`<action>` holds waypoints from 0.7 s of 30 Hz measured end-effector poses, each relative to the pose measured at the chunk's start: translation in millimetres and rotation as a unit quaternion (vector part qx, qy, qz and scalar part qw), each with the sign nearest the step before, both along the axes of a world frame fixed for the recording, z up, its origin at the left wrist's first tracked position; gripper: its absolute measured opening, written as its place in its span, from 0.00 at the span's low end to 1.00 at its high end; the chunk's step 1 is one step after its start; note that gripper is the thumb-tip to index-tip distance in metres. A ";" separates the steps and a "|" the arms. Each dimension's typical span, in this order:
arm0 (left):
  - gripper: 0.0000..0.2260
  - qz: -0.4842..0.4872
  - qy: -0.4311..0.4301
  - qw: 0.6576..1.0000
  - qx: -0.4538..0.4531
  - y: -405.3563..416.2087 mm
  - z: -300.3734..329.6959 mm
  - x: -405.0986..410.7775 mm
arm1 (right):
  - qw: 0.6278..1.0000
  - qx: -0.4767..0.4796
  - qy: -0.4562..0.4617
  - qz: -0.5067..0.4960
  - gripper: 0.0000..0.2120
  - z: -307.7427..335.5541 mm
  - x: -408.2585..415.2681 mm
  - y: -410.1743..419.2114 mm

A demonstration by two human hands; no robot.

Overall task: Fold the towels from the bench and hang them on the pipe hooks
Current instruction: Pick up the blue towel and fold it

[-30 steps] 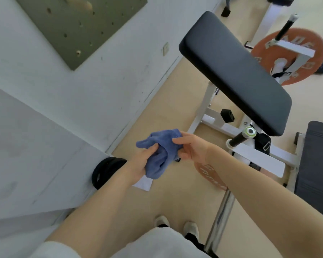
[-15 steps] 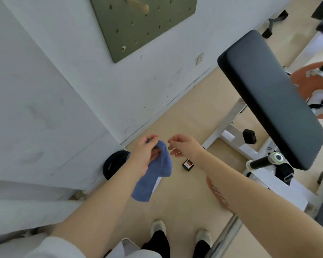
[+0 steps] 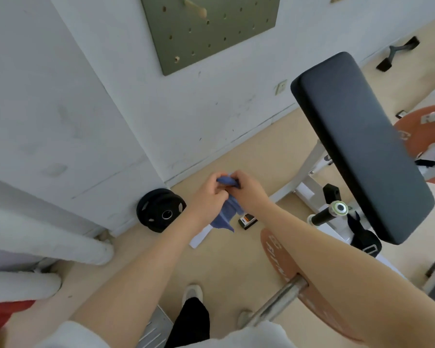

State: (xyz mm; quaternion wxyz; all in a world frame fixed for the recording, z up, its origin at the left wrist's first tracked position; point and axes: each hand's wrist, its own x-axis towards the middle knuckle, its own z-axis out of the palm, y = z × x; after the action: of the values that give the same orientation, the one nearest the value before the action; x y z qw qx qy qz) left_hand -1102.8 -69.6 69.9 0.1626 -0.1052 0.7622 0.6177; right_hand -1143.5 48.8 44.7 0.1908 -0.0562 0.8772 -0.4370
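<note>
A small blue towel (image 3: pixel 227 212) hangs bunched between my two hands in mid-air, above the tan floor. My left hand (image 3: pixel 207 197) grips its upper part with curled fingers. My right hand (image 3: pixel 248 190) pinches the towel's top edge right beside the left one. The towel's lower end dangles below both hands. The black padded bench (image 3: pixel 362 144) stands tilted to the right, with nothing lying on its pad. White insulated pipes (image 3: pixel 60 244) run along the wall at the lower left; no hooks show on them.
A black weight plate (image 3: pixel 160 209) leans against the wall corner. A small black and orange box (image 3: pixel 247 220) and a white paper (image 3: pixel 200 238) lie on the floor. An orange plate on a barbell (image 3: pixel 286 270) crosses at lower right. A green pegboard (image 3: pixel 211 28) hangs on the wall.
My right hand has come back onto the towel and now pinches its top next to my left hand. The view has swung left and up toward the wall.
</note>
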 end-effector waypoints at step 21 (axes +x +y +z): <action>0.13 0.142 0.003 0.954 -0.263 46.9 -20.7 101.2 | 0.961 -0.260 -0.051 0.074 0.12 54.7 69.2 49.3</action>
State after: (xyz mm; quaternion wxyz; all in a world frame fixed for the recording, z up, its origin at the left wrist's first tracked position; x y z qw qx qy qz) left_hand -1001.6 -22.7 49.1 0.0369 -0.2497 0.8753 0.4125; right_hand -1074.2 98.1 99.4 0.2455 -0.1465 0.7157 -0.6372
